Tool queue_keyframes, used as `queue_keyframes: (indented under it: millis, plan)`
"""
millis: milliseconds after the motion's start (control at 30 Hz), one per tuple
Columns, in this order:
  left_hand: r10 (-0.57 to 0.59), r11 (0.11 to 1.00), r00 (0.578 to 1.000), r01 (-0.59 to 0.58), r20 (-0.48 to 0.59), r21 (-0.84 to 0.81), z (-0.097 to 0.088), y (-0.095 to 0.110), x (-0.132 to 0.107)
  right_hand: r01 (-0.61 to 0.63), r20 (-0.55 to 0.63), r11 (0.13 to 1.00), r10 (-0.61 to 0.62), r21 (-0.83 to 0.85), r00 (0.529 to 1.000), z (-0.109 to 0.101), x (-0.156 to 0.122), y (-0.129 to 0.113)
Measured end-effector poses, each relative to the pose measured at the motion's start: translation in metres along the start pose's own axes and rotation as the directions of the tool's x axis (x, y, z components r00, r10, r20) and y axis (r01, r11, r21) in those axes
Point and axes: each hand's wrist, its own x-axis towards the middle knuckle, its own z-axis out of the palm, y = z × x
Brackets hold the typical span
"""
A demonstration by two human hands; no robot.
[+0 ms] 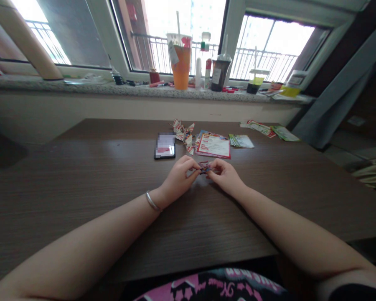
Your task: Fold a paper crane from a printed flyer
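Observation:
My left hand (pixel 179 177) and my right hand (pixel 224 174) meet over the dark wooden table (pixel 81 188), both pinching a small folded piece of coloured paper (pixel 203 167) between fingertips. A silver bangle (pixel 152 201) circles my left wrist. Just beyond the hands lie several folded paper cranes (pixel 184 133), a black phone (pixel 165 146) and a stack of red-and-white leaflets (pixel 213 145).
More leaflets (pixel 241 141) and flyers (pixel 260 127) lie at the table's far right. The stone windowsill (pixel 81 87) carries an orange drink cup (pixel 181 62), a dark drink cup (pixel 219 73), bottles and small items. A grey curtain (pixel 338 92) hangs at right.

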Motion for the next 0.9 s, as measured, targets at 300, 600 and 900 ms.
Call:
queue_keyframes:
  millis: [300, 600, 900]
  plan:
    - [-0.055, 0.996, 0.996, 0.060, 0.069, -0.071, 0.005, -0.005, -0.003, 0.087, -0.055, 0.977, -0.099, -0.197, 0.994, -0.001, -0.002, -0.010]
    - [-0.161, 0.955, 0.976, 0.192, 0.145, -0.228, 0.005, -0.006, -0.006, 0.260, 0.068, 0.905, -0.252, -0.335, 0.965, -0.001, -0.003, -0.009]
    - [-0.213, 0.961, 0.972, 0.226, 0.097, -0.158, 0.005, 0.002, -0.005, 0.343, 0.141, 0.839, -0.313, -0.422, 0.939, 0.002, -0.006, -0.017]
